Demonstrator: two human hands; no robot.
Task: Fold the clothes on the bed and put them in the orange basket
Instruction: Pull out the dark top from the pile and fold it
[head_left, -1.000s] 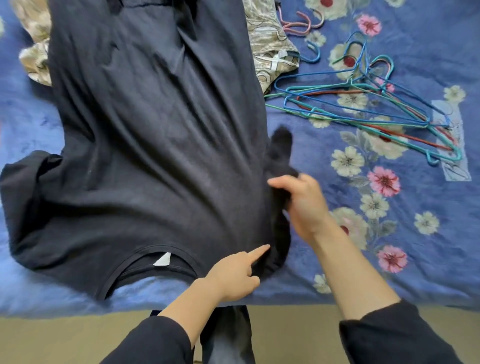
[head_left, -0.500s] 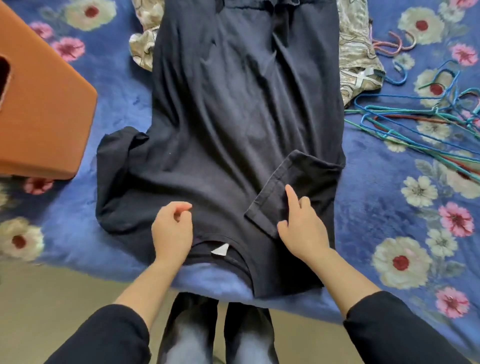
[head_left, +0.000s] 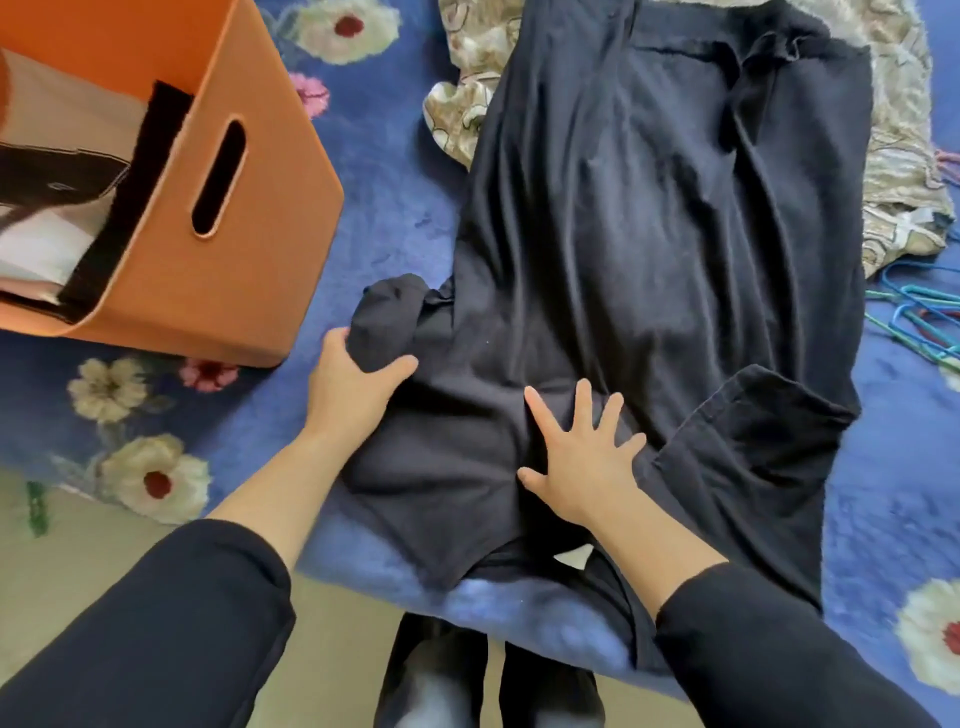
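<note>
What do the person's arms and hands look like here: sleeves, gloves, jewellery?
The left hand and right hand are bare, with no gloves, rings or watch visible. The left sleeve and right sleeve are plain black, ending partway up the forearm.

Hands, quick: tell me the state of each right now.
Left hand: closed, gripping the bunched sleeve of the black T-shirt.
Right hand: open, fingers spread, pressing flat on the T-shirt.

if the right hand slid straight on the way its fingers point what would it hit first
Only more of the black shirt: the right hand lies flat on it, fingers pointing up its body, and that line runs over plain fabric to the picture's top edge, as far as shown.
</note>
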